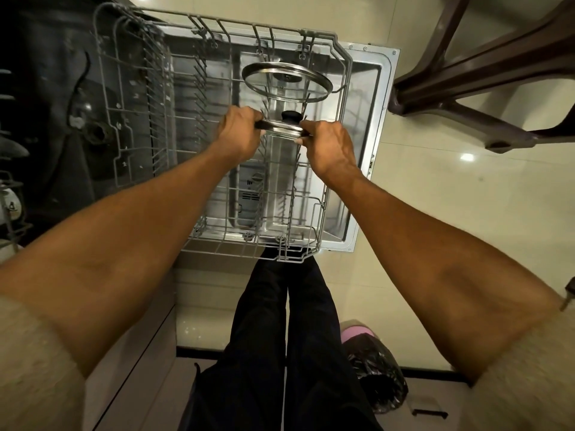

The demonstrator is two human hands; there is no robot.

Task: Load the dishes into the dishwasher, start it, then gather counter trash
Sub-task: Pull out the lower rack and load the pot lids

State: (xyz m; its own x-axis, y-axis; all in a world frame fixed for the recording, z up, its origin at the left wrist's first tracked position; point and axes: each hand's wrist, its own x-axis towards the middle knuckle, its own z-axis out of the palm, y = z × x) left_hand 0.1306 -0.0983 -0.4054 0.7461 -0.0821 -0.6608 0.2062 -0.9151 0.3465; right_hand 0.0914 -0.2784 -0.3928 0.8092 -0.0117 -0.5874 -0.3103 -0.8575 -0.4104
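We find no text, brand, number or sign that we can read anywhere in this view. The grey rack (217, 144) carries small pale marks on its left rail, too small and blurred for us to make out. A white object (11, 203) at the left edge bears a dark mark, also illegible to us. The open dishwasher door (378, 126) shows no lettering we can read.

- A brown chair (485, 73) stands on the glossy cream floor (435, 219), top right.
- A pink bin (376, 368), lined with black plastic, stands lower right.
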